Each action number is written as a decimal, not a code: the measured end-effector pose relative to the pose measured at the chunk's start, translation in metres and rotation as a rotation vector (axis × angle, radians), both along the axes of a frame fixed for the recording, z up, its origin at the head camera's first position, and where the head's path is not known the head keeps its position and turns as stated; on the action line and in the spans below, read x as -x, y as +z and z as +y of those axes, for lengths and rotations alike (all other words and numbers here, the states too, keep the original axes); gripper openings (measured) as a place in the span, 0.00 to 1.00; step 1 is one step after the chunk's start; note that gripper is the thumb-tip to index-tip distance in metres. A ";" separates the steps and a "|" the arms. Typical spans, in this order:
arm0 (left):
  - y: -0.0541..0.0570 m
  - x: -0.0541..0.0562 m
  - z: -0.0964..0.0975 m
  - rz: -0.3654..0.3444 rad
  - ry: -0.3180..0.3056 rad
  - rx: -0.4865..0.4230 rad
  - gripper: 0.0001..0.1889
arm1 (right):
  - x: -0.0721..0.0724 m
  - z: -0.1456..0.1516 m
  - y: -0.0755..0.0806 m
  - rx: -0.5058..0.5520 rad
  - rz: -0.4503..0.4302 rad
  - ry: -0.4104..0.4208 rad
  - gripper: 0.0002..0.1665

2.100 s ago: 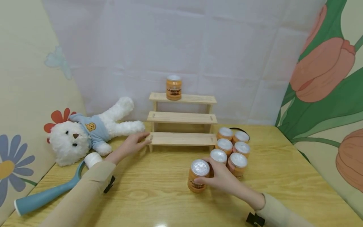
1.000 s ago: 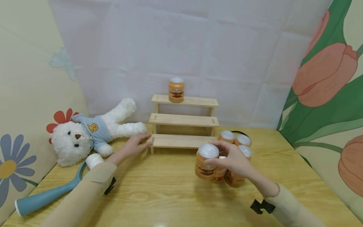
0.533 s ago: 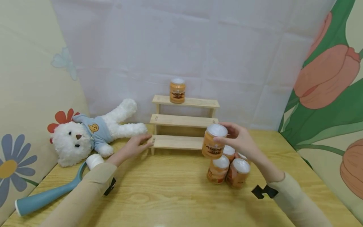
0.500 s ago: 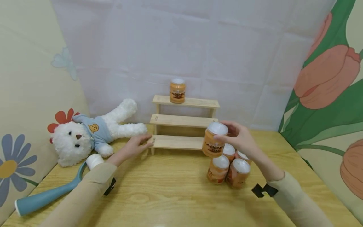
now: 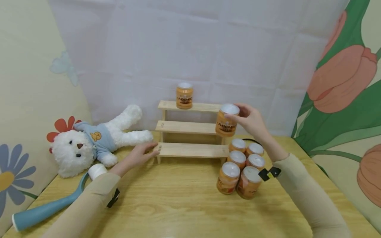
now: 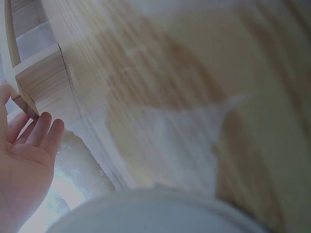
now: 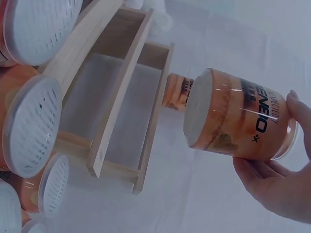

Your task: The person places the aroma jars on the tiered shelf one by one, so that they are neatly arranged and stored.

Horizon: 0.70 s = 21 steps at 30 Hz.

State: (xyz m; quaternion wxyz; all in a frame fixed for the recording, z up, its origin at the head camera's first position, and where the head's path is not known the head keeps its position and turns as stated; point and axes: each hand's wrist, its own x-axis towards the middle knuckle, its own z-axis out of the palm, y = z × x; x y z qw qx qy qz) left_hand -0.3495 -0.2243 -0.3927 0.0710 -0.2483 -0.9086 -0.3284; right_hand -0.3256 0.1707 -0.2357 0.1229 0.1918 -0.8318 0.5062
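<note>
My right hand (image 5: 253,122) holds an orange can (image 5: 226,123) with a pale lid and dark lettering, thumb on one side and fingers round the other. The can is upright in the air, overlapping the right ends of the upper boards in the head view. In the right wrist view, the can's pale base (image 7: 198,109) faces the three-tier wooden shelf (image 7: 121,92). A similar can (image 5: 184,96) stands on the top board's left part. My left hand (image 5: 137,158) grips the left end of the lowest board (image 5: 190,150), its thumb and fingers on either side of the board end (image 6: 24,104).
Several more orange cans (image 5: 230,177) stand grouped on the table (image 5: 166,205) at the shelf's right. A white plush toy (image 5: 98,140) lies at the left, with a blue-handled tool with a white roll (image 5: 47,208) before it. A white cloth (image 5: 143,49) hangs behind.
My right hand has lifted the can from the table beside the group, up and away from me to the height of the upper boards. My left hand has stayed at the shelf's left end.
</note>
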 end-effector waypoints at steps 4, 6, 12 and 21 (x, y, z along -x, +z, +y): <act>0.000 -0.001 -0.001 -0.022 0.004 -0.003 0.28 | 0.016 -0.007 0.006 0.021 0.003 -0.027 0.38; -0.001 -0.002 -0.001 -0.023 0.000 -0.004 0.28 | 0.023 -0.010 0.008 0.011 0.012 -0.044 0.38; -0.002 0.000 0.001 0.004 -0.006 -0.002 0.27 | 0.041 -0.019 0.013 -0.009 0.041 -0.074 0.36; -0.001 -0.002 -0.001 0.023 -0.004 -0.012 0.26 | 0.069 -0.039 0.014 0.037 0.031 -0.097 0.34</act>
